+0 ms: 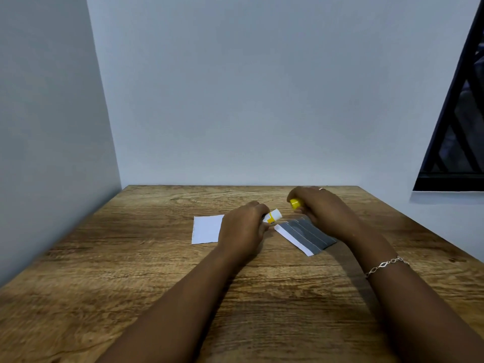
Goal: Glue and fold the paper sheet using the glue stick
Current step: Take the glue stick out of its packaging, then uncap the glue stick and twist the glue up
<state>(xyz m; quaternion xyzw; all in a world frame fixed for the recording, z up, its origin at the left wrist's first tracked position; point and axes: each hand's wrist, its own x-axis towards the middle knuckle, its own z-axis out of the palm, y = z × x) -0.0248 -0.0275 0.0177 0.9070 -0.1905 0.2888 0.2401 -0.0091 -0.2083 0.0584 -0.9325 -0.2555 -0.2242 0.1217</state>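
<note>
1. The glue stick [273, 215] is off the table, gripped in the left hand [242, 229], whose fingers are curled tight round the lower barrel; the white open end points toward the right hand [320, 210]. The yellow cap [295, 203] is pinched in the closed fingertips of the right hand, a short gap away from the stick (so the cap is off).
2. I judge the stick to be light, rigid and smooth plastic, so it is best held round the barrel as now, with the soft, smearing tip kept clear of fingers.
3. There are two pieces of paper. A white sheet [207, 229] lies flat on the table just left of the left hand, partly hidden by it. A grey piece with pale lines and a white edge [303, 235] lies at an angle under and just in front of the right hand.
4. Paper of this kind should be thin, limp and easily creased or torn when damp with glue; it will want pinning down at a corner or edge while the stick is drawn across it.
5. The stick carries a yellow and white label, but its writing is too small and blurred to read; no brand can be made out.
6. All of this sits on a wood-grain table [157, 284], with plain pale walls behind and a dark window [455, 127] at the right. A chain bracelet [387, 265] is on the right wrist.
</note>
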